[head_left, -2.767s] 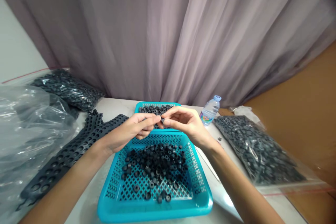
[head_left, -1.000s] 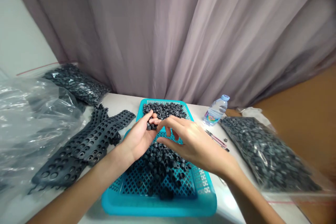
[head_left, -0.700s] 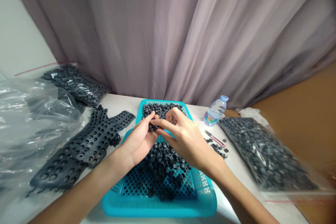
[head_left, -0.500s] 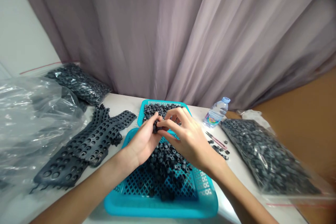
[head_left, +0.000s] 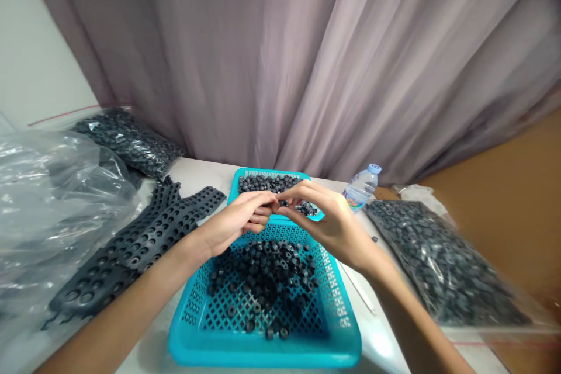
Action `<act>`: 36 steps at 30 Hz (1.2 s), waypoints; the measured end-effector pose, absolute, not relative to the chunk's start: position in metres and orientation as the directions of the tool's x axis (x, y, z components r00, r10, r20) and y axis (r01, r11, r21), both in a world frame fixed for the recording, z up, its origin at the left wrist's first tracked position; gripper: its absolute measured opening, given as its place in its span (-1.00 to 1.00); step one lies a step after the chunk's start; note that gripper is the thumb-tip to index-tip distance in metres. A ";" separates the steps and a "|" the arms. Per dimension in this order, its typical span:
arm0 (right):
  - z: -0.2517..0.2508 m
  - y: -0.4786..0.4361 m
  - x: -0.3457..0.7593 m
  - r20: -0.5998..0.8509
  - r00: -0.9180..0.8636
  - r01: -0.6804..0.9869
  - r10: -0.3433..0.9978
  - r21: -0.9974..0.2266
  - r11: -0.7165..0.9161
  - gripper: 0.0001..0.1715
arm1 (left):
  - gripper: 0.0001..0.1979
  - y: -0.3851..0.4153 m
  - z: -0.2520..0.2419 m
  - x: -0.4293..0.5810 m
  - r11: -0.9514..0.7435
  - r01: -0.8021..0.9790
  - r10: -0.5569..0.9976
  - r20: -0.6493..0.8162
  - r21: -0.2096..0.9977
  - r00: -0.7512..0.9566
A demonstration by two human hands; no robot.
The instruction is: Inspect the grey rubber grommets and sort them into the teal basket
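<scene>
Small black cylindrical part (head_left: pixel 283 203), apparently rubber or plastic: pinched between thumb and forefinger of the right hand (head_left: pixel 280 203), raised near the far end of the turquoise perforated plastic basket (head_left: pixel 263 355). Left hand (head_left: pixel 241 216): curled closed, fingertips beside the part; contents hidden. Expect light weight, firm body, low fragility; grip the outer side wall.

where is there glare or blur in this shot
Head view: a glare spot whitens the table, highlights streak the left clear bag, the brown panel looks smeared, and some black pieces in the front basket merge into darkness.
</scene>
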State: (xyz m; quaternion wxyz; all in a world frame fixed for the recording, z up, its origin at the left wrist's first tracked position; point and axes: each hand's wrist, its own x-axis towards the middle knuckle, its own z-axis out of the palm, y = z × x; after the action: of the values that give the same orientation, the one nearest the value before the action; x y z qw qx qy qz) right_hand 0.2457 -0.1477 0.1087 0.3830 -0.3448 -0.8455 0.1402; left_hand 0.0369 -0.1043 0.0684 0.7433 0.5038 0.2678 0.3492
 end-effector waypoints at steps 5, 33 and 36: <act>0.104 -0.142 0.246 0.559 -0.463 0.461 0.688 -0.511 0.726 -0.81 | -0.66 -0.102 0.077 0.027 0.063 -0.061 0.774 -0.010 0.996 0.634; 0.080 -0.108 0.265 0.238 -0.460 -0.011 0.856 -0.965 0.262 -0.68 | -0.68 -0.100 0.070 0.030 0.024 -0.103 0.794 0.044 0.994 0.606; 0.079 -0.108 0.263 0.215 -0.447 -0.051 0.868 -0.975 0.215 -0.66 | -0.68 -0.101 0.070 0.033 0.037 -0.103 0.796 0.032 0.994 0.604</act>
State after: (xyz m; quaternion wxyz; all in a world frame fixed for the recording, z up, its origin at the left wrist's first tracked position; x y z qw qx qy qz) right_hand 0.2626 -0.1082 0.0793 0.4230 -0.3120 -0.6546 0.5434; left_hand 0.0325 -0.1014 0.0700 0.6607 0.6047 0.2867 0.3401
